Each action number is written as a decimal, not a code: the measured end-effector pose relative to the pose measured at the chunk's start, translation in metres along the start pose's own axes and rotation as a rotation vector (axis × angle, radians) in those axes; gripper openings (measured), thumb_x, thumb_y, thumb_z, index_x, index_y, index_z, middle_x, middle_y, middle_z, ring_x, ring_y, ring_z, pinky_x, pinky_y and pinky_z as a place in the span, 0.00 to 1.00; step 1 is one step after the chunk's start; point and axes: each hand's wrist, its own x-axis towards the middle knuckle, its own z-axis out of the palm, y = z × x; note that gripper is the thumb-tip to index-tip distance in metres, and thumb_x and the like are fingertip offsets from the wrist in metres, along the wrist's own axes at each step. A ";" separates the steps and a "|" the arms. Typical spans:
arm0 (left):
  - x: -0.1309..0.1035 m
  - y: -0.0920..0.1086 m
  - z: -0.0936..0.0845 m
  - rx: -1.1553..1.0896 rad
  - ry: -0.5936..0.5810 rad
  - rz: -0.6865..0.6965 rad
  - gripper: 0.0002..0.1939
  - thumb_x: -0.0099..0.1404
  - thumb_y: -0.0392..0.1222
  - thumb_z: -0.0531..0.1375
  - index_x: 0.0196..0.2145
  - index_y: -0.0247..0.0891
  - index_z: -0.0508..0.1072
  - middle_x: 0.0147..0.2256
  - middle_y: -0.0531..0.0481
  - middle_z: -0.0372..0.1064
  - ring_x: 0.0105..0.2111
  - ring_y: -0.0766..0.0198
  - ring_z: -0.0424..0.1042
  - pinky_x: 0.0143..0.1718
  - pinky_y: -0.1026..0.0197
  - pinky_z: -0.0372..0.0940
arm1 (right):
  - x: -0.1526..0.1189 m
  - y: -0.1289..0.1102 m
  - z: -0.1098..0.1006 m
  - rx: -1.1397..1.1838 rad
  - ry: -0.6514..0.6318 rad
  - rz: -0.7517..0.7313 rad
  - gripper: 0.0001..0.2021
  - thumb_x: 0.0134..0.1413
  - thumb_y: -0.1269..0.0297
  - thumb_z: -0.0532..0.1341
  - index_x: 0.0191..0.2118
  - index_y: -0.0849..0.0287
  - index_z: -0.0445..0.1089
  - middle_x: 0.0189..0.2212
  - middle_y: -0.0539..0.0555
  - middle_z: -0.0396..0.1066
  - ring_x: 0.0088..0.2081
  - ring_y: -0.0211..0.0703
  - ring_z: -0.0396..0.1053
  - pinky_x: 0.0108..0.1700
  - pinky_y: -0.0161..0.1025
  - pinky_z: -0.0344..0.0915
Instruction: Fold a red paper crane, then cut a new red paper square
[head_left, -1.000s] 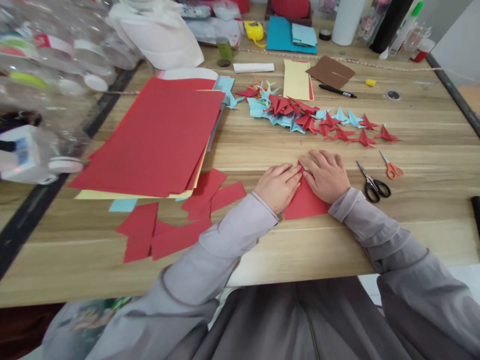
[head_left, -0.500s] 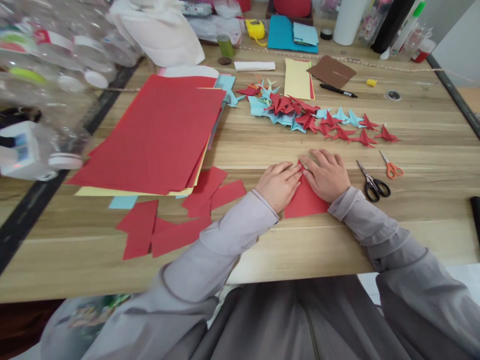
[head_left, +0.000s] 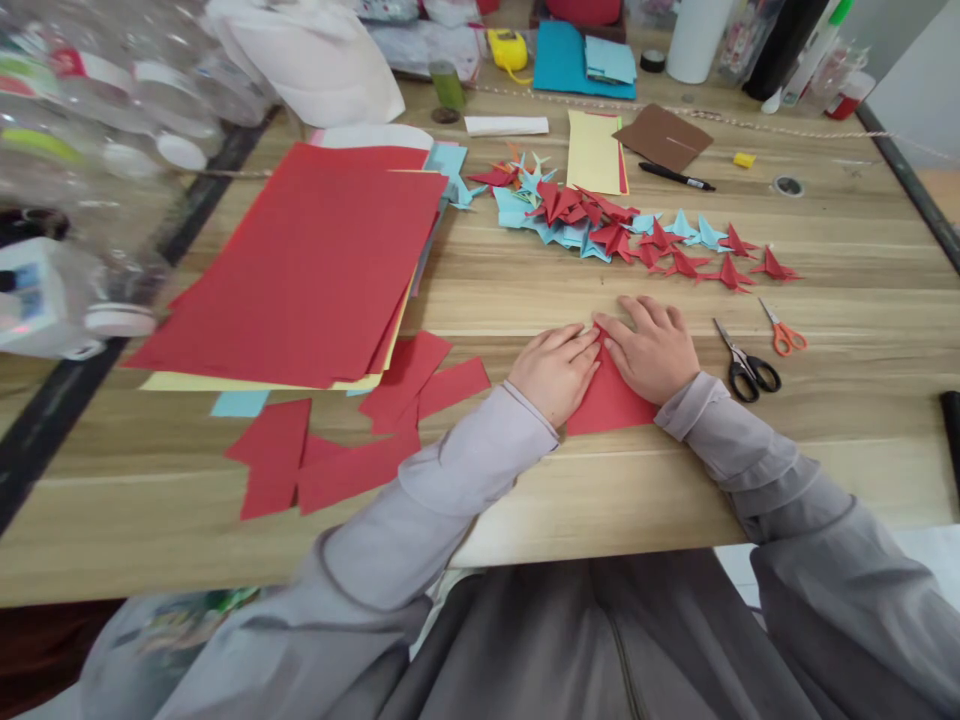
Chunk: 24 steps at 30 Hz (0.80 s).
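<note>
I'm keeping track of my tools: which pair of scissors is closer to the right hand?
The black-handled scissors, beside the right hand; the orange-handled pair lies farther right.

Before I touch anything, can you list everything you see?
red sheet: one, red, middle
paper birds: many, mostly red and light blue, beyond the sheet
paper stack: one, red on top, left
paper pieces: several, red, by the stack
scissors: two, black and orange handles, right
card: one, brown, back right
pen: one, black, by the card
yellow paper: small pile, yellow, left of the card
tape measure: one, yellow, back
blue paper: small pile, blue, back
bottles: many, clear, far left
white bundle: one, white, back left
small clutter: several, mixed colours, back right
table: one, pale brown, underneath
left hand: one, grey-sleeved, on red sheet
right hand: one, grey-sleeved, on red sheet
</note>
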 end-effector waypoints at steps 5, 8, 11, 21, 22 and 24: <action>0.000 0.000 -0.001 -0.001 -0.009 -0.004 0.18 0.67 0.40 0.49 0.47 0.33 0.73 0.50 0.45 0.69 0.52 0.54 0.66 0.52 0.50 0.64 | 0.000 -0.001 -0.001 -0.005 -0.010 0.004 0.21 0.63 0.57 0.43 0.58 0.47 0.59 0.59 0.59 0.56 0.58 0.57 0.51 0.54 0.56 0.48; 0.000 0.000 -0.002 -0.014 -0.020 -0.013 0.18 0.67 0.40 0.49 0.48 0.34 0.73 0.51 0.45 0.69 0.53 0.54 0.65 0.52 0.49 0.63 | -0.001 -0.001 -0.001 0.001 -0.007 0.010 0.21 0.63 0.57 0.44 0.58 0.47 0.59 0.59 0.59 0.56 0.59 0.57 0.51 0.54 0.56 0.48; 0.000 0.000 -0.001 -0.025 -0.034 -0.024 0.17 0.67 0.41 0.49 0.48 0.35 0.73 0.51 0.45 0.69 0.53 0.54 0.65 0.52 0.49 0.63 | -0.001 -0.002 -0.001 0.006 -0.004 0.010 0.21 0.63 0.57 0.45 0.58 0.48 0.59 0.59 0.59 0.57 0.59 0.57 0.51 0.54 0.56 0.48; 0.001 0.000 -0.001 -0.029 -0.046 -0.035 0.18 0.67 0.41 0.49 0.48 0.36 0.73 0.51 0.45 0.69 0.53 0.54 0.64 0.51 0.48 0.62 | 0.000 -0.002 -0.002 -0.007 -0.017 0.009 0.21 0.63 0.58 0.45 0.59 0.49 0.59 0.59 0.59 0.57 0.58 0.58 0.51 0.54 0.56 0.49; 0.001 0.000 -0.001 -0.031 -0.047 -0.033 0.18 0.67 0.41 0.49 0.48 0.37 0.72 0.51 0.45 0.69 0.53 0.54 0.64 0.51 0.47 0.62 | 0.000 -0.002 -0.002 -0.002 -0.012 0.011 0.21 0.63 0.58 0.45 0.59 0.49 0.59 0.59 0.59 0.57 0.58 0.58 0.51 0.54 0.56 0.49; 0.001 0.000 -0.001 -0.034 -0.045 -0.030 0.18 0.67 0.41 0.49 0.48 0.37 0.72 0.51 0.44 0.69 0.53 0.53 0.64 0.51 0.47 0.62 | 0.000 -0.002 -0.001 0.020 0.006 0.021 0.22 0.62 0.58 0.45 0.59 0.53 0.58 0.59 0.60 0.57 0.58 0.57 0.51 0.54 0.55 0.48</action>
